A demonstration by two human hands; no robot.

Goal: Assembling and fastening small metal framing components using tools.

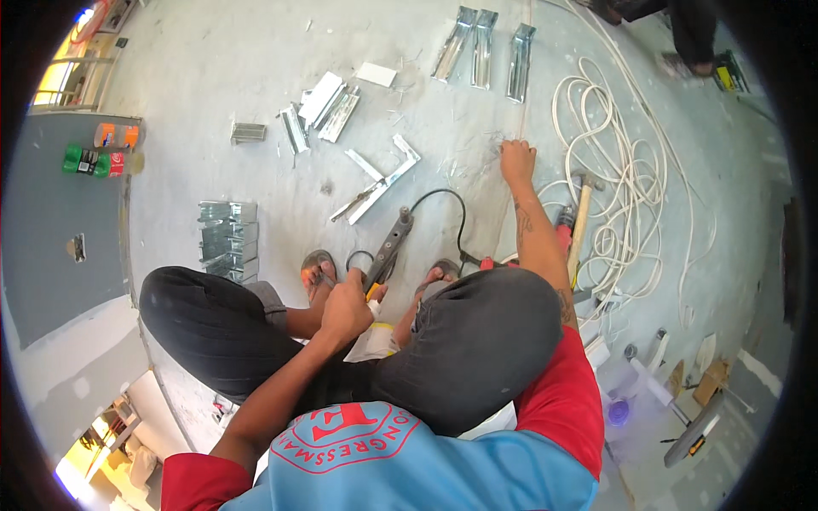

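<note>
My left hand (348, 308) is wrapped round the lower end of a long dark-grey hand tool (390, 247) with a rounded tip and some yellow near the grip. The tool slants up and away between my feet. My right arm stretches far forward, and my right hand (517, 160) is down at the floor with its fingers curled together beside thin scraps (497, 139). Whatever those fingers pinch, if anything, is hidden. Ahead of the tool lie bent pieces of metal channel (385, 185). A black cord (460, 204) loops across the floor past the tool's tip.
Cut metal channels (481, 51) lie at the far side, with more (341, 112) nearer. A stack of channel pieces (227, 238) stands left of my knee. Right of my arm are a hammer (581, 217), a red tool (565, 223) and coiled white cable (622, 187). Bottles (94, 162) lie left.
</note>
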